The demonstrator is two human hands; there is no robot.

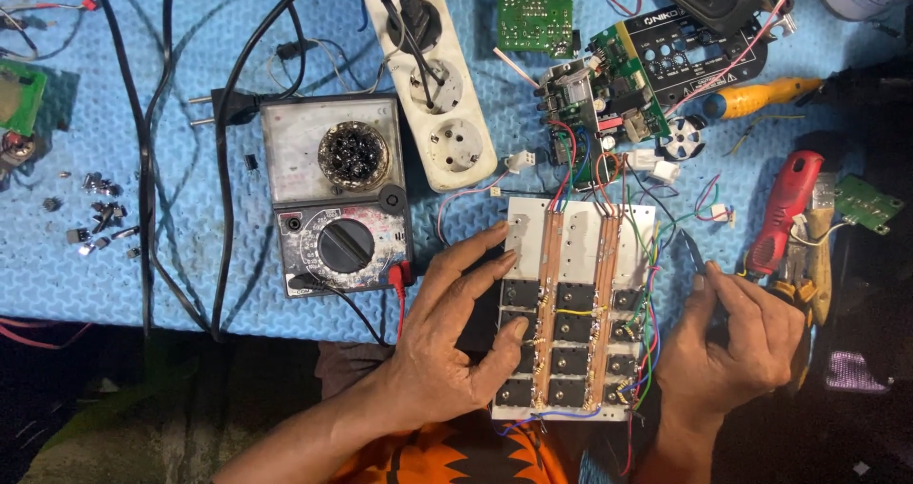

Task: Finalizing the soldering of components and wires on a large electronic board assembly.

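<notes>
My left hand (452, 337) grips the left edge of a white metal plate (575, 232) that carries rows of black transistors, copper strips and coloured wires. The fingers lie over the plate's left column. My right hand (730, 341) sits just right of the plate, closed around a thin black probe (692, 254) whose tip points up and to the left, near the plate's right edge. An analog multimeter (335, 194) with red and black leads lies to the left of the plate.
A blue mat (76, 142) covers the bench. On it lie a white power strip (439, 85), green circuit boards (535, 9), a wired board assembly (609, 94), a yellow screwdriver (761, 94), red-handled pliers (785, 208) and small loose parts (100, 218).
</notes>
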